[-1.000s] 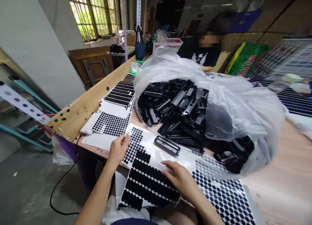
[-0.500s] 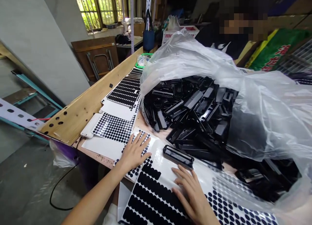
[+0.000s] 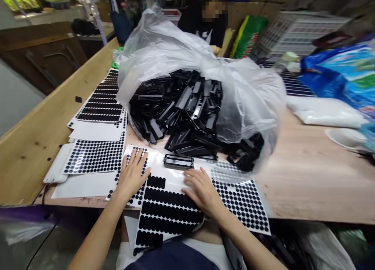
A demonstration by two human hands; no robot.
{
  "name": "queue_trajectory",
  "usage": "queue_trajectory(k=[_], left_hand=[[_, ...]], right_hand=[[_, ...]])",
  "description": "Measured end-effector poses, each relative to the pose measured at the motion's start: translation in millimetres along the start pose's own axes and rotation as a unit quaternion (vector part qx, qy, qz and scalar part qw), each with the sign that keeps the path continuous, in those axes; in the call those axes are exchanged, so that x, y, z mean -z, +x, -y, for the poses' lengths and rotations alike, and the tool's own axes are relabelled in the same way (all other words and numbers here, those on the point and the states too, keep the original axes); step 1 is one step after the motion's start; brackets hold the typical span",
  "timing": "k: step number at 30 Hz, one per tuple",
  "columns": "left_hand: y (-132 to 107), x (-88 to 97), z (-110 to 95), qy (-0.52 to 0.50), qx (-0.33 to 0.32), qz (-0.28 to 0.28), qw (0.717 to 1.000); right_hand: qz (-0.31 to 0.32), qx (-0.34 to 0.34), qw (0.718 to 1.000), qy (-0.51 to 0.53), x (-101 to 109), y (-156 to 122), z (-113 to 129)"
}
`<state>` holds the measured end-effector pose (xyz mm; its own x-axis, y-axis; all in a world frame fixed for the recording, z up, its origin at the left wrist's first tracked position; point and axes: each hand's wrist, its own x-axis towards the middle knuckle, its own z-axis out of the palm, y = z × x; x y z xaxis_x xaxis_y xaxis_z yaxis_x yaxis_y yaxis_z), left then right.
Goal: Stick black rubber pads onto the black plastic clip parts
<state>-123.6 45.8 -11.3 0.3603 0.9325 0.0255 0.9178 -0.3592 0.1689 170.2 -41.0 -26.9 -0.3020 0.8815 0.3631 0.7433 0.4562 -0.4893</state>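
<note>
My left hand [image 3: 132,177] lies flat with fingers spread on a white sheet of small round black stickers [image 3: 140,196]. My right hand [image 3: 202,191] rests, fingers stretched, on a sheet of black oval pads [image 3: 164,215] that overhangs the table edge toward my lap. Just beyond both hands lies a single black plastic frame part [image 3: 178,161]. Behind it a big clear plastic bag [image 3: 243,94] spills many black plastic parts [image 3: 184,110]. Neither hand holds anything.
More dot and oval sticker sheets [image 3: 96,155] lie at the left, another dotted sheet [image 3: 243,201] at the right. A person in black [image 3: 205,24] sits across the wooden table [image 3: 316,180]. White bags [image 3: 325,116] and blue packaging [image 3: 340,77] are at the far right.
The camera swung right and down. My left hand went from curled at the dotted sheet's edge to flat on it. My right hand stayed on the oval sheet.
</note>
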Motion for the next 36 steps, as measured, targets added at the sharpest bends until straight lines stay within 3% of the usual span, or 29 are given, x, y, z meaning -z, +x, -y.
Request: queue_trajectory(k=[4, 7, 11, 15, 25, 28, 32, 36], left_hand=[[1, -4.6, -5, 0.015, 0.006, -0.022, 1.0], [1, -7.0, -6, 0.019, 0.008, -0.036, 0.999], [0, -7.2, -7, 0.023, 0.009, -0.036, 0.999], [0, -6.9, -7, 0.023, 0.012, -0.029, 0.999], [10, -4.7, -8, -0.018, 0.028, -0.017, 0.999], [10, -4.7, -8, -0.025, 0.021, -0.032, 0.999], [9, -5.4, -7, -0.005, 0.018, -0.042, 0.999], [11, -7.8, -5, 0.035, 0.014, -0.039, 0.999]], right_hand=[[-0.108, -0.125, 0.984, -0.064, 21, -31, -7], [-0.121, -0.193, 0.969, -0.097, 35, -62, -20], [-0.02, -0.273, 0.945, -0.177, 40, -85, -44], [0.065, -0.305, 0.924, -0.22, 40, -81, -67], [0.082, -0.301, 0.922, -0.229, 41, -72, -85], [0.037, -0.292, 0.934, -0.202, 39, -69, -83], [-0.081, -0.284, 0.942, -0.157, 45, -67, -81], [-0.146, -0.389, 0.887, -0.2, 69, -77, -96]])
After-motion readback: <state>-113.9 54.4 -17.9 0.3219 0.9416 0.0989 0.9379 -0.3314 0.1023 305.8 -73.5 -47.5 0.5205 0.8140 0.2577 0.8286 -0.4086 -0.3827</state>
